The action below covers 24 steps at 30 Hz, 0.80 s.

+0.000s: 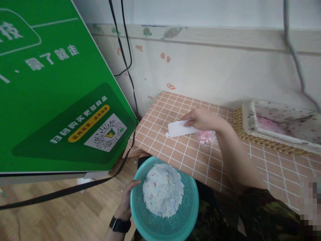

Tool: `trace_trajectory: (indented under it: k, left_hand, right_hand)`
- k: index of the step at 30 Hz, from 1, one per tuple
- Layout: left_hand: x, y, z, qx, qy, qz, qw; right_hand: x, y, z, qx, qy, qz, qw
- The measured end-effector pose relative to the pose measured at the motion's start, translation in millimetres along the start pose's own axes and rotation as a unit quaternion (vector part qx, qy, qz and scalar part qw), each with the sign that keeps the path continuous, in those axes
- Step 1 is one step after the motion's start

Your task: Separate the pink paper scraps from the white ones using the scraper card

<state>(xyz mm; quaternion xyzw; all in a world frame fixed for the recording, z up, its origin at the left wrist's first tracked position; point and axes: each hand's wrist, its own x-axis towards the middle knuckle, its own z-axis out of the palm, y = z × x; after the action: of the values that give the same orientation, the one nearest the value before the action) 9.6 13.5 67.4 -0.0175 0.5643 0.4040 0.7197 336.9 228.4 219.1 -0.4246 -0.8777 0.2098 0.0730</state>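
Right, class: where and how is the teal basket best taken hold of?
Probably by opposite sides of the teal basket's rim, coming from left and right: the round rim stands clear of the heaped pale scraps, while its far side looks close to the table edge. The left hand holds the left rim.

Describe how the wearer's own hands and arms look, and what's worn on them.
The left hand is bare, with a wide black band, perhaps a watch, around its wrist; no left sleeve can be made out. The right hand and right forearm are bare up to a dark camouflage-patterned sleeve.
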Motion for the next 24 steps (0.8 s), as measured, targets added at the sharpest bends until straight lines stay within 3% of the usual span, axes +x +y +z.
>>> trace_trajectory:
  k: [5,11,16,21,24]
  left_hand:
    - [2.0,-1.6,-2.9,-0.002,-0.027,-0.001,1.0]
    - [-0.4,0.1,2.6,0.002,-0.026,-0.008,1.0]
    - [-3.2,1.8,5.4,0.001,-0.017,-0.015,1.0]
    - [0.4,0.2,0.7,-0.009,-0.026,-0.001,1.0]
    - [1.1,-0.3,-1.1,-0.016,-0.03,0.002,0.999]
  right_hand:
    - [-4.8,1.8,-3.8,-0.029,0.044,0.014,0.999]
    - [8.9,-7.2,10.9,-0.001,0.038,-0.007,0.999]
    - [13.1,-12.2,14.9,0.024,0.074,-0.019,0.997]
    - [19.1,-16.1,23.7,0.022,0.056,-0.048,0.997]
    - [21.1,-16.3,27.6,0.011,0.087,-0.044,0.995]
